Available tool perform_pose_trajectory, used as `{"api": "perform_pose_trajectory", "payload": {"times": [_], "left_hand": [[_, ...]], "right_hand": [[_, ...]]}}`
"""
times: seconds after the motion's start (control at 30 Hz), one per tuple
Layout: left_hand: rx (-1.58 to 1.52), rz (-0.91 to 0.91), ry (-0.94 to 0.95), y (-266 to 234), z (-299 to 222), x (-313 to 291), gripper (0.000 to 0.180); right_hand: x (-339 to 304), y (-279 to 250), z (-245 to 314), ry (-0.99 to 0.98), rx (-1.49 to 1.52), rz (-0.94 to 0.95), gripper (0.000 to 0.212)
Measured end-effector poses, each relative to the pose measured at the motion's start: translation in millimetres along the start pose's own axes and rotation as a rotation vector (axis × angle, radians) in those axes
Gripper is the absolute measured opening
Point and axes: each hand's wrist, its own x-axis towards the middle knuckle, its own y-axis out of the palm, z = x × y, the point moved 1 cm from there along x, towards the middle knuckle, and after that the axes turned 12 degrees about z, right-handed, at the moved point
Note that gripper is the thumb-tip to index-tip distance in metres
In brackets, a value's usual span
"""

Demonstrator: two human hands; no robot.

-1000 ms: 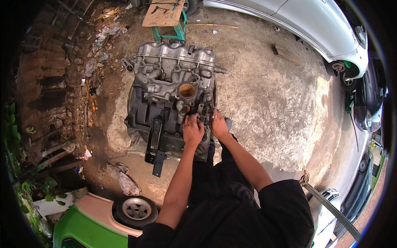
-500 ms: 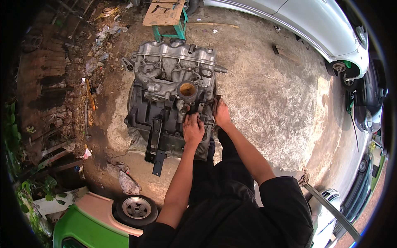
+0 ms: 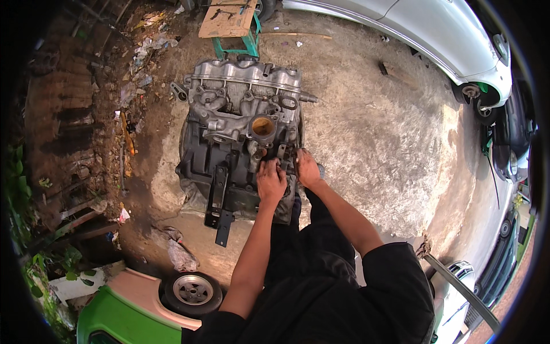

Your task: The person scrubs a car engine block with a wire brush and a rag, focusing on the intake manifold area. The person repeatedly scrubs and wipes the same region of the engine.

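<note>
A grey metal car engine [image 3: 215, 123] stands in front of me, with a ribbed cover at its far end and a round, brown-stained opening [image 3: 263, 126] on top. My left hand [image 3: 271, 179] rests at its near right part, below that opening, fingers curled down among the metal parts; their tips are hidden. My right hand [image 3: 308, 168] is at the engine's right edge, its fingers bent inward against the side. Whatever either hand grips is too small or covered to make out. A black slotted bracket [image 3: 216, 195] sticks out of the engine's near side, left of my left hand.
Beyond the engine is a green stool [image 3: 250, 45] with a board [image 3: 226, 22] bearing tools. A silver car [image 3: 418, 34] stands far right. A wheel [image 3: 193, 291] lies by a green-and-pink body panel [image 3: 129, 309] at lower left. Litter [image 3: 143, 51] lines the left.
My right hand has slid a little nearer to me along the engine's right edge. My left hand stays at the same part of the engine. The whole view has shifted slightly.
</note>
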Motion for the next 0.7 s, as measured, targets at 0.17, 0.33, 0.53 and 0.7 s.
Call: {"api": "perform_pose_trajectory", "payload": {"times": [0.17, 0.33, 0.53, 0.7], "left_hand": [[-0.001, -0.05, 0.042, 0, 0, 1, 0.027], [0.029, -0.129, 0.117, 1, -1, 4, 0.022], [0.056, -0.1, 0.094, 0, -1, 0, 0.025], [0.062, -0.1, 0.083, 3, 0, 0, 0.026]], "right_hand": [[28, 1, -16, 0.08, 0.065, -0.089, 0.035], [91, 24, -63, 0.612, 0.409, -0.165, 0.035], [107, 47, -111, 0.658, 0.655, -0.128, 0.033], [92, -18, -103, 0.584, 0.627, -0.42, 0.026]]}}
